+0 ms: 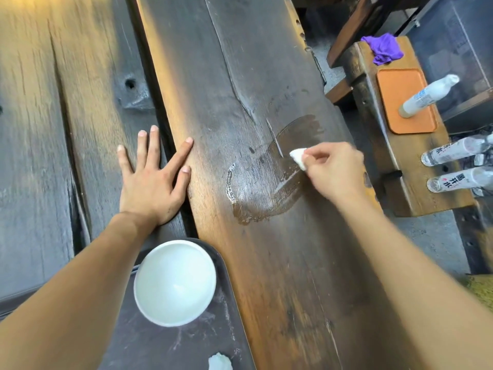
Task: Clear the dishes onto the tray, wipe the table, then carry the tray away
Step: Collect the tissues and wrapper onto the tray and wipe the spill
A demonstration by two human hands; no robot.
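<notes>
Right hand (333,169) pinched shut on a small crumpled white tissue (298,157), pressed to the dark wooden plank table (266,76) at the far right edge of a wet smear (266,182). Left hand (152,180) spread flat and empty on the planks left of that smear. Nearer than the smear, a round white ceramic bowl (174,283) sitting on a dark tray (160,348).

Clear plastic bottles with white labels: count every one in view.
3, all on the wooden bench at right: one clear plastic bottle standing on the orange tray, two more nearer the camera, at the picture's edge. Others may sit outside the view.
</notes>
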